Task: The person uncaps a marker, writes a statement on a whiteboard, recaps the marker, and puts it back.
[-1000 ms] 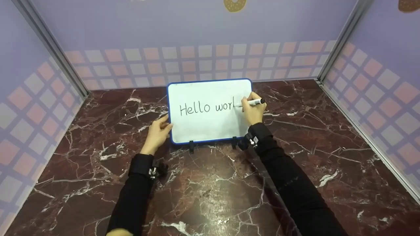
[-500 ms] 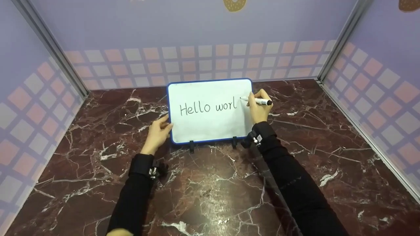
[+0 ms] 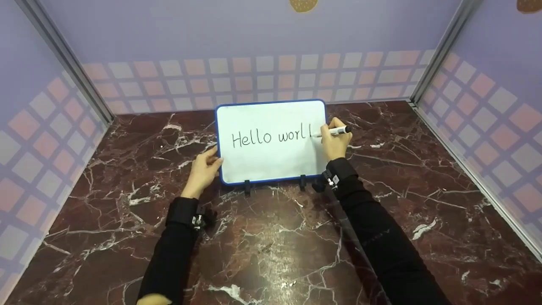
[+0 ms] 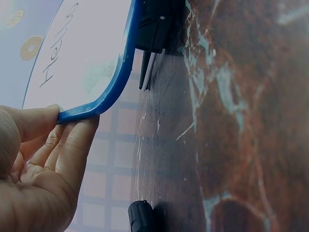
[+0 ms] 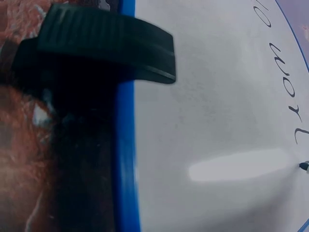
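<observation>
A small whiteboard (image 3: 271,161) with a blue frame leans back on a black stand (image 3: 247,187). Black handwriting (image 3: 252,138) on it reads "Hello worl", followed by a fresh upright stroke. My left hand (image 3: 202,173) pinches the board's left edge; in the left wrist view its thumb (image 4: 38,121) lies on the front and its fingers are behind. My right hand (image 3: 335,146) grips a white marker (image 3: 336,131) with a black end, over the board's right part. In the right wrist view only the marker's dark tip (image 5: 303,166) shows, at the board's surface.
Dark red marbled tabletop (image 3: 271,237) spreads around the board. Behind it stands a lilac wall with pink and white squares (image 3: 264,82), and side walls rise left and right. A black ribbed cylinder (image 4: 141,216) appears low in the left wrist view.
The right hand has shifted right with the marker. The "l" gained its curved foot, the marker lifted off, and a new upright stroke now stands to its right. The left hand stays put.
</observation>
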### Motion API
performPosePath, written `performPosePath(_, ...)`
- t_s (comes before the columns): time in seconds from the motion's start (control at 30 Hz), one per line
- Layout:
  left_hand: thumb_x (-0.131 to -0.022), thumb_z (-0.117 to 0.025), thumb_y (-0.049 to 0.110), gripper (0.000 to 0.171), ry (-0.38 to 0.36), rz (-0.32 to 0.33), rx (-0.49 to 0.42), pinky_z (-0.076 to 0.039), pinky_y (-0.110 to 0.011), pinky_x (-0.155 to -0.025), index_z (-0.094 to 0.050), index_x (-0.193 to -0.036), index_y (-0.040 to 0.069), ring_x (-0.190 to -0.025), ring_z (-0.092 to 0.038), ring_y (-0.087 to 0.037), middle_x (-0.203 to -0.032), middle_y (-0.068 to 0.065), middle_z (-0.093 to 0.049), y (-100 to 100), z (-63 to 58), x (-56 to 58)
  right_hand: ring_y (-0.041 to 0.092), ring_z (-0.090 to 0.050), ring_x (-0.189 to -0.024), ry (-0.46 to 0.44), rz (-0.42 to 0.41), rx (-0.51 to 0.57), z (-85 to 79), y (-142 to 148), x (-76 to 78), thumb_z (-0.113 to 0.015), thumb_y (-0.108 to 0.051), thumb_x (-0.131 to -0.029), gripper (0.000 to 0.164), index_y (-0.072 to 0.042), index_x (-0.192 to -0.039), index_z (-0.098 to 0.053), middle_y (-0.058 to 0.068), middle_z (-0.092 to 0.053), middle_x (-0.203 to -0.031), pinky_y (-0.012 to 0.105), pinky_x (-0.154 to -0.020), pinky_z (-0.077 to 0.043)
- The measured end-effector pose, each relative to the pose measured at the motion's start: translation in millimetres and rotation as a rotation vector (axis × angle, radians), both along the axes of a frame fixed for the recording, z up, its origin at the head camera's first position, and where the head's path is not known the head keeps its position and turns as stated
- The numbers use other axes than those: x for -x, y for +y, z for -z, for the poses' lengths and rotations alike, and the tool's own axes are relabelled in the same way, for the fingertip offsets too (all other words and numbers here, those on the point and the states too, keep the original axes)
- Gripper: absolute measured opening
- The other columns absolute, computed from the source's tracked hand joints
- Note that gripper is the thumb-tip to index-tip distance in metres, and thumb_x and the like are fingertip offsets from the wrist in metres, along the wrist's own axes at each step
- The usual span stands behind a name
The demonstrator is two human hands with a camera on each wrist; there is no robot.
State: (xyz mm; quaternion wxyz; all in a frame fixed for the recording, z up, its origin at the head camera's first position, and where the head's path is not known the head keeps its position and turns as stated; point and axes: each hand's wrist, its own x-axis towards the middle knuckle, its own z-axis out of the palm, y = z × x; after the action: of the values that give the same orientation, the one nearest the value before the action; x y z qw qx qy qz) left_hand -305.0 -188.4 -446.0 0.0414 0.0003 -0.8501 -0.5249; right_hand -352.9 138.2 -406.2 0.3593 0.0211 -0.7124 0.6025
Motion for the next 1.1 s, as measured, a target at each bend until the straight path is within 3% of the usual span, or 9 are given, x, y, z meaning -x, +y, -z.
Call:
performPosePath(0.17,-0.100,-0.054,0.005,0.050,0.011,-0.009,0.000,-0.055,-0.021,-0.066,-0.040,-0.147,-0.003,-0.090,-0.063,-0.025,-0.123,-0.032,-0.063,1,-0.8,-0.1,0.000,-0.045,-0.039,-0.006,0.014,0.014,13.4,4,16.3,-0.056,0.007,-0.085,0.042,-0.014,-0.057,-0.033,-0.007,-0.046,-0.045,0.012,-0.041,-0.030)
performPosePath(0.37,-0.100,-0.055,0.005,0.050,0.012,-0.013,-0.001,-0.055,-0.020,-0.065,-0.041,-0.147,-0.003,-0.089,-0.064,-0.026,-0.121,-0.032,-0.064,2,-0.5,-0.7,0.010,-0.057,-0.045,-0.020,-0.006,0.000,14.8,4,20.0,-0.064,-0.002,-0.087,0.041,-0.018,-0.057,-0.041,0.008,-0.061,-0.051,0.017,-0.043,-0.034)
performPosePath(0.57,-0.100,-0.055,0.006,0.050,0.006,-0.008,-0.009,-0.058,-0.025,-0.069,-0.040,-0.147,-0.002,-0.081,-0.062,-0.019,-0.122,-0.033,-0.063,1,-1.2,-0.4,0.004,-0.049,-0.039,-0.059,-0.001,-0.040,13.0,5,17.7,-0.061,0.000,-0.081,0.042,-0.020,-0.054,-0.037,-0.011,-0.050,-0.043,0.017,-0.040,-0.029)
performPosePath(0.67,-0.100,-0.055,0.005,0.050,0.005,-0.009,-0.021,-0.058,-0.024,-0.068,-0.041,-0.147,-0.002,-0.078,-0.061,-0.016,-0.122,-0.033,-0.063,1,-1.2,-0.1,0.002,-0.047,-0.038,-0.054,0.016,-0.037,12.7,6,18.6,-0.059,0.002,-0.081,0.042,-0.020,-0.054,-0.035,-0.014,-0.045,-0.043,0.016,-0.041,-0.030)
performPosePath(0.9,-0.101,-0.054,0.006,0.050,0.002,-0.001,-0.014,-0.061,-0.029,-0.074,-0.039,-0.148,-0.001,-0.102,-0.065,-0.032,-0.126,-0.032,-0.062,0,-1.6,0.1,0.011,-0.054,-0.042,-0.016,0.022,-0.001,10.6,7,21.3,-0.062,0.001,-0.085,0.040,-0.014,-0.056,-0.039,-0.011,-0.050,-0.046,0.016,-0.042,-0.034)
performPosePath(1.1,-0.101,-0.053,0.006,0.050,-0.006,0.000,-0.009,-0.061,-0.032,-0.077,-0.039,-0.149,0.000,-0.111,-0.063,-0.036,-0.132,-0.030,-0.059,0,-0.6,0.5,0.004,-0.048,-0.040,-0.039,0.024,-0.047,11.8,8,19.0,-0.059,0.003,-0.082,0.042,-0.018,-0.056,-0.035,-0.011,-0.047,-0.045,0.016,-0.041,-0.031)
